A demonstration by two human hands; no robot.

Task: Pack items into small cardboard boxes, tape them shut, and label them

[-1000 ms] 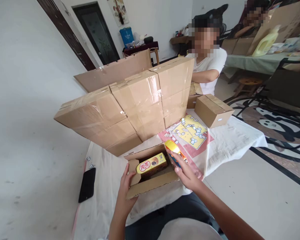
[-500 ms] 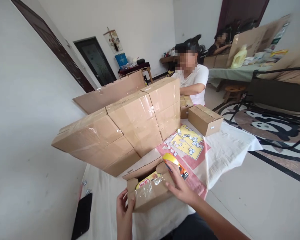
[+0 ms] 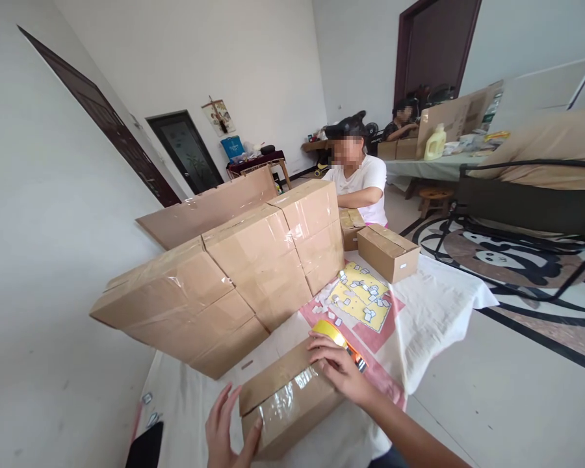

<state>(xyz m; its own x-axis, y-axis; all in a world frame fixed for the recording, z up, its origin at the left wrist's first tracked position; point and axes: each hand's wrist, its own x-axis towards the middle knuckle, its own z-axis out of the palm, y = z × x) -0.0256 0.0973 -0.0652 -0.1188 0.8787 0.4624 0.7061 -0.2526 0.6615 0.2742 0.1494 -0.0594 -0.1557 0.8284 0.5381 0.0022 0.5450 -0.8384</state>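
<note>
In front of me on the cloth-covered table is a small cardboard box, its lid flap folded down over the top. A strip of shiny clear tape lies along its front edge. My left hand is at the box's left end, fingers spread, the thumb against the front. Across the right end of the lid rests my right hand, fingers apart and pressing on the cardboard. Just behind that hand sits a tape roll with yellow and orange parts, partly hidden by the fingers.
A wall of taped cardboard boxes stands along the table's left. Yellow sheets with scattered small labels lie beyond my right hand, near a closed box. A person sits across the table. A black phone-like slab lies at lower left.
The box's lid flap has come down, covering the yellow packet that showed inside. My left fingers have spread off the box's end, and my right hand has moved onto the lid. The view has shifted.
</note>
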